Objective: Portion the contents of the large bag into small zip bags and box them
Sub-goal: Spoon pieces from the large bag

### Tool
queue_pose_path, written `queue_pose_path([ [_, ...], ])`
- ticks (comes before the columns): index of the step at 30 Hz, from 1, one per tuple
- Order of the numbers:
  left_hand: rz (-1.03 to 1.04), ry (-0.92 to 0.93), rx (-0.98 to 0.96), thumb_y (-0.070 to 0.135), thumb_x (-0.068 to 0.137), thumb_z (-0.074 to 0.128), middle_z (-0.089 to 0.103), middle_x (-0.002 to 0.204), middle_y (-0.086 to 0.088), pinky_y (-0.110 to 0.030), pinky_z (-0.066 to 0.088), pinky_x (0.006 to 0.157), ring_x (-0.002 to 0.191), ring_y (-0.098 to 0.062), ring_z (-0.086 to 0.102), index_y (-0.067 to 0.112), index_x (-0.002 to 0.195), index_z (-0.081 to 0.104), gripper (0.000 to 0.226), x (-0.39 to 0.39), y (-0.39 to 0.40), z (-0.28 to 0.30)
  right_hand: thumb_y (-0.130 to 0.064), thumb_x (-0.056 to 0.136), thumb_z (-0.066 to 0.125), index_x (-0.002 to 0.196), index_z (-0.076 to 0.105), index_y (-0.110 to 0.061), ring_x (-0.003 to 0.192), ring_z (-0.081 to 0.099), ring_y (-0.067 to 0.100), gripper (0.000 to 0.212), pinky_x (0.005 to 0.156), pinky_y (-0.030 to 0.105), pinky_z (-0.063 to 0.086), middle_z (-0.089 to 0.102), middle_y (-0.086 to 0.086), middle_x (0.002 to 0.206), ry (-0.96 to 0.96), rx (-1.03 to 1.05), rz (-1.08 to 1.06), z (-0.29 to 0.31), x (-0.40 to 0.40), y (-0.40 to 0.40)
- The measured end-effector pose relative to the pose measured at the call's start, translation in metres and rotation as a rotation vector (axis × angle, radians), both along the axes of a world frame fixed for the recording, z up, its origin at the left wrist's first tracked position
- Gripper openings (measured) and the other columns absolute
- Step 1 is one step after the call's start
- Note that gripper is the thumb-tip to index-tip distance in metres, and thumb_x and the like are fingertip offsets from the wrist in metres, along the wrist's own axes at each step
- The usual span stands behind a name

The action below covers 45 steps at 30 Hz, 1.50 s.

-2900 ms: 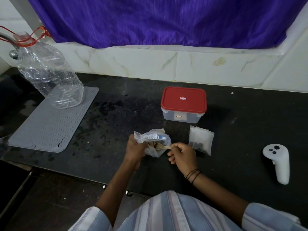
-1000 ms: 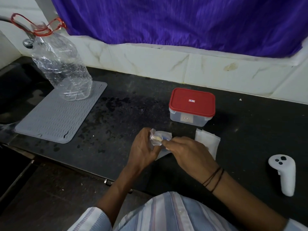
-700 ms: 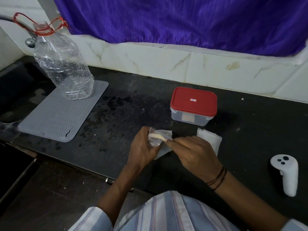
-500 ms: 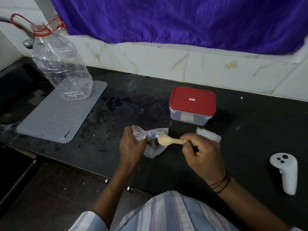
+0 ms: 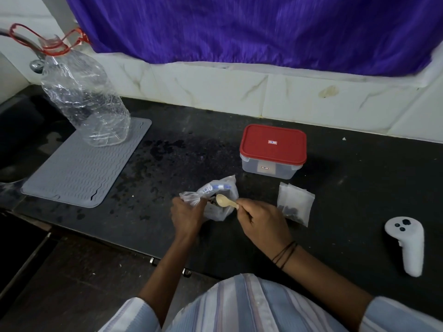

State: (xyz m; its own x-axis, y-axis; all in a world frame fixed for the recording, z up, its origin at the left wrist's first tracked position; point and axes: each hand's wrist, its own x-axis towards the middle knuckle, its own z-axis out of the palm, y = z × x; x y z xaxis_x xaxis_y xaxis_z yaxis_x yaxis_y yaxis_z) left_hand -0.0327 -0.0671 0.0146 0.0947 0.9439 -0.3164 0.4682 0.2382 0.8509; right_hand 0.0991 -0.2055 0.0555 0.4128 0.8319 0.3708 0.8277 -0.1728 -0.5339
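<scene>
My left hand [image 5: 188,218] grips the edge of a clear plastic bag [image 5: 217,200] with blue print and dark contents, holding it up on the black counter [image 5: 359,188]. My right hand [image 5: 261,222] pinches the handle of a small pale spoon [image 5: 225,202], whose bowl sits at the bag's mouth. To the right lie small zip bags [image 5: 295,204] with dark bits at the bottom. Behind them stands a clear box with a red lid [image 5: 273,149], closed.
A grey ribbed mat [image 5: 79,168] lies at the left with a crumpled clear bottle [image 5: 81,99] on its far end. A white controller [image 5: 407,245] rests at the right. The tiled wall and a purple curtain bound the back; the counter's front edge runs below my hands.
My right hand drew the spoon out of the bag half a second ago and has brought its bowl back to the bag's mouth. The left hand kept holding the bag.
</scene>
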Motion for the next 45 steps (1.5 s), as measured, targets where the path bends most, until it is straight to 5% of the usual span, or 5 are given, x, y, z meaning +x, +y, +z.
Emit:
queue_pose_path([
  [6,-0.004,0.091,-0.034,0.041,0.074,0.080,0.060,0.102,-0.002,-0.049,0.057,0.087,0.095,-0.025,0.064,0.021,0.107,0.041,0.055,0.010,-0.001,0.012,-0.028,0.096,0.051,0.090,0.068,-0.019,0.060,0.060,0.011,0.020,0.053,0.032,0.054,0.065,-0.004,0.070,-0.043,-0.172,-0.025,-0.009,-0.004,0.021],
  [18,-0.028,0.111,0.088,0.024,0.085,0.065,0.064,0.100,-0.009,-0.051,0.055,0.084,0.093,-0.031,0.064,0.010,0.107,0.051,0.029,0.009,-0.002,0.014,-0.029,0.098,0.048,0.090,0.067,-0.021,0.063,0.060,0.011,0.021,0.058,0.030,0.054,0.064,-0.003,0.073,0.043,-0.348,-0.064,-0.025,-0.008,0.019],
  [24,-0.048,0.044,0.200,0.021,0.094,0.056,0.059,0.093,-0.003,-0.039,0.053,0.068,0.084,-0.020,0.060,0.013,0.102,0.048,0.014,0.016,-0.007,0.022,-0.029,0.097,0.048,0.081,0.063,-0.020,0.063,0.059,0.013,0.024,0.060,0.032,0.054,0.061,-0.002,0.069,0.151,-0.402,-0.090,-0.030,-0.011,0.019],
  [36,-0.231,-0.003,0.081,0.020,0.072,0.086,0.059,0.098,-0.001,-0.033,0.055,0.062,0.083,-0.014,0.062,0.014,0.111,0.044,0.057,0.012,-0.003,0.017,-0.024,0.097,0.052,0.087,0.071,-0.018,0.054,0.065,0.009,0.022,0.056,0.026,0.058,0.069,0.001,0.066,0.628,-0.362,-0.163,-0.034,-0.010,0.017],
  [45,-0.173,-0.011,0.156,0.009,0.082,0.068,0.058,0.092,-0.003,-0.039,0.056,0.067,0.081,-0.019,0.062,0.013,0.102,0.046,0.030,0.014,0.005,0.010,-0.021,0.098,0.052,0.093,0.070,-0.020,0.047,0.061,0.008,0.019,0.046,0.018,0.049,0.070,0.005,0.066,0.813,-0.321,-0.199,-0.039,-0.010,0.014],
])
